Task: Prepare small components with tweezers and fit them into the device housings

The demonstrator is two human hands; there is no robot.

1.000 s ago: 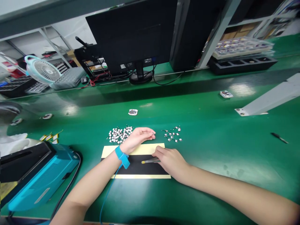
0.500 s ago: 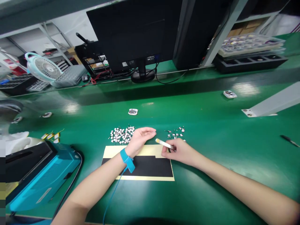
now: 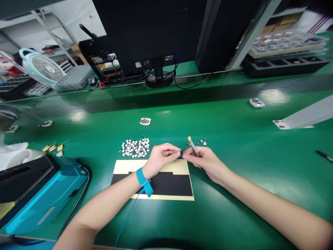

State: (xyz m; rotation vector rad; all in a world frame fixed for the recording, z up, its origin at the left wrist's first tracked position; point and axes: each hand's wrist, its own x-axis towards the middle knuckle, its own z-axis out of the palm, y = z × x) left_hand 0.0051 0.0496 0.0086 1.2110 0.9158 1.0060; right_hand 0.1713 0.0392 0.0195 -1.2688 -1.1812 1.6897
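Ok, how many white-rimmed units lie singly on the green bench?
4: middle unit beyond the larger parts pile; right unit near the metal leg; left unit and far-left unit, both blurred. Others may be hidden.

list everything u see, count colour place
monitor: one, black, back centre
fan: one, teal, back left
trays: several, clear and black, back right
bench: one, green, beneath
machine: one, teal, front left
small parts: many, white, two groups, centre
sheet: one, yellow and black, centre
framed pieces: four, white, across bench
packs: three, yellow, left
pen: one, black, right
post: one, grey, right
strap: one, blue, left wrist
tool: one, grey, in right hand
left hand: one, bare, centre
right hand: one, bare, centre
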